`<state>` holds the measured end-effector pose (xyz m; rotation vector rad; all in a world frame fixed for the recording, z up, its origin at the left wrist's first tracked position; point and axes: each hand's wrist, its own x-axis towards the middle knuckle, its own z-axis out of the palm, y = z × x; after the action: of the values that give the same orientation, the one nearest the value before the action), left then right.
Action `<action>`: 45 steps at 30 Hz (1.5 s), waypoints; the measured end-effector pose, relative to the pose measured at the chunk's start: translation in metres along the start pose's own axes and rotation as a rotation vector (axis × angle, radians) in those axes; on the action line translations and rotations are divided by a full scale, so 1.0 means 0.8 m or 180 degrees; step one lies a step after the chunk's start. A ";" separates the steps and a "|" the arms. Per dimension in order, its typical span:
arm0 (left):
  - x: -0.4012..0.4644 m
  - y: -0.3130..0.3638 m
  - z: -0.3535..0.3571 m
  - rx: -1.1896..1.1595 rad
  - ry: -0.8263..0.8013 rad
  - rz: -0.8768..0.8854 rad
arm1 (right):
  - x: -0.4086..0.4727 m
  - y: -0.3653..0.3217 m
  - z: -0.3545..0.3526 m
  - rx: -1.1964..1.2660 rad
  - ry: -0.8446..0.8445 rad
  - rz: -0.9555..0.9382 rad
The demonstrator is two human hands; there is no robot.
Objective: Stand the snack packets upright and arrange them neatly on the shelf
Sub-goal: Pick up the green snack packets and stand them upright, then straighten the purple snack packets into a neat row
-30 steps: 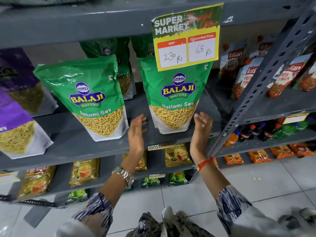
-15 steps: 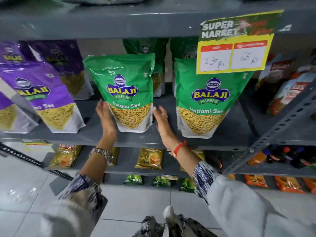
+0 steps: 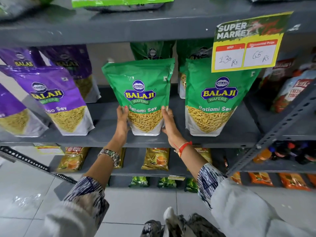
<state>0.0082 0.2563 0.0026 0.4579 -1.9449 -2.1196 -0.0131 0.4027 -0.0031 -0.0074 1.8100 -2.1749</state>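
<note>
A green Ratlami Sev packet (image 3: 142,86) stands upright near the front of the grey shelf (image 3: 109,142). My left hand (image 3: 122,119) grips its lower left edge and my right hand (image 3: 168,124) grips its lower right edge. A second green Ratlami Sev packet (image 3: 217,100) stands upright to its right. More green packets (image 3: 152,50) stand behind in shadow. To the left, purple Aloo Sev packets (image 3: 56,98) lean at the front, with others (image 3: 71,60) behind them.
A yellow price sign (image 3: 246,43) hangs from the shelf above, over the right green packet. Red tomato snack packets (image 3: 289,93) fill the adjoining rack on the right. Lower shelves hold tea packets (image 3: 156,159) and bottles (image 3: 282,151). Tiled floor lies below.
My hands left the right green packet, moved to the left one and closed on its lower sides. The view shifted left, so more purple packets appear.
</note>
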 end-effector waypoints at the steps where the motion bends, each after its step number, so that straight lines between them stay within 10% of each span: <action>1: 0.000 0.000 0.002 -0.0009 -0.0039 -0.0009 | -0.003 -0.002 -0.001 0.0035 0.0066 -0.0015; 16: 0.000 -0.004 0.017 -0.0013 -0.0280 -0.0070 | -0.015 -0.008 -0.014 0.0155 0.0426 -0.0233; 24: -0.018 -0.018 0.010 0.0040 0.0284 0.0110 | -0.045 0.028 -0.003 -0.0408 0.1478 -0.0557; 36: -0.019 -0.020 -0.199 0.0339 0.1992 0.1078 | -0.031 0.065 0.168 -0.0247 -0.0014 -0.0416; 45: 0.079 0.009 -0.321 0.0097 0.0993 0.0795 | 0.046 0.065 0.306 -0.0005 -0.0187 -0.0098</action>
<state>0.0465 -0.0049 -0.0135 0.4891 -1.7573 -1.7505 0.0130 0.1512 -0.0111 -0.0990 1.7908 -2.1706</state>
